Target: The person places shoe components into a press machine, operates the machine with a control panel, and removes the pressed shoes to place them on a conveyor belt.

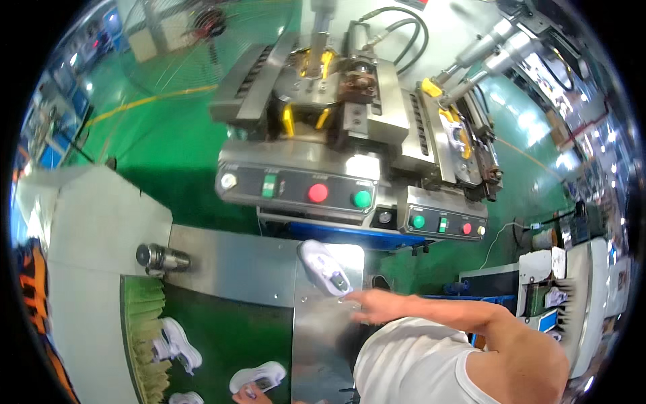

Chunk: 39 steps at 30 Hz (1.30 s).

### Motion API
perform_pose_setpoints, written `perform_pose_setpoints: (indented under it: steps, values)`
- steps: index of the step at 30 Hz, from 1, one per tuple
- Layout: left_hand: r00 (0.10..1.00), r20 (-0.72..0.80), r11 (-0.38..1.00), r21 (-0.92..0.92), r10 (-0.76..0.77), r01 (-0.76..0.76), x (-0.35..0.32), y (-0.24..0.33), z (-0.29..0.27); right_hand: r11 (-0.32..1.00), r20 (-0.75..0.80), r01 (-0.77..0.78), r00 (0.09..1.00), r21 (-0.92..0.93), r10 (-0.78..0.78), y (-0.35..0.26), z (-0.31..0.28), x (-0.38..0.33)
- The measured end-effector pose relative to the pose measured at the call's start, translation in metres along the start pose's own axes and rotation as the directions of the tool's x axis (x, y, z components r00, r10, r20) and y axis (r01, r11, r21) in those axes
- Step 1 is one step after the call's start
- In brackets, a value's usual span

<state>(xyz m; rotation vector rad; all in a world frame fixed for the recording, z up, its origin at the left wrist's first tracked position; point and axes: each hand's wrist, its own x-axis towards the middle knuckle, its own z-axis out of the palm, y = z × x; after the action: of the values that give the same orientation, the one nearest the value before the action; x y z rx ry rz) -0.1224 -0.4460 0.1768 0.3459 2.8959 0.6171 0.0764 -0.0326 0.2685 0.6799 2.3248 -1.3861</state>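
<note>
Left hand (251,396) closed on shoe (272,371), fingers at near edge, shoe over belt (235,333). Right hand (377,306) touches near end of second shoe (316,259), over table (319,343); hold cannot be told.

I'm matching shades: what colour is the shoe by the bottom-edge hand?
The shoe is whitish with a lilac tint; head view.

Left grip (252,394): cut by lower edge | pale shoe (270,372): partly covered | bottom-left shoe (186,398): cut off
</note>
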Motion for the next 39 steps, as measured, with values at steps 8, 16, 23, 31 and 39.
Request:
perform_pose_setpoints:
  steps: [8,16,23,31,39]
  values:
    - [0.611,-0.115,0.496,-0.476,0.783,-0.726,-0.022,0.387,0.008,0.955,-0.473,0.158,0.840,-0.252,-0.264,-0.017,-0.033,-0.033]
    - [0.081,-0.263,-0.113,-0.644,0.961,-0.757,-0.080,0.678,0.027,0.589,-0.698,0.458,0.662,0.666,0.274,0.131,-0.187,-0.196]
    - [0.329,0.110,0.314,-0.674,0.938,-0.668,-0.078,0.866,0.272,0.149,-0.693,0.836,0.322,0.528,0.645,0.205,-0.149,-0.267]
    - [0.464,0.384,0.595,-0.375,0.798,-0.711,-0.096,0.957,0.373,0.124,-0.491,0.834,0.190,0.538,0.850,0.202,-0.154,-0.291]
    - [0.316,0.235,0.375,-0.770,0.919,-0.517,-0.055,0.908,0.254,0.701,-0.827,0.503,0.051,0.506,0.560,0.237,-0.234,-0.270]
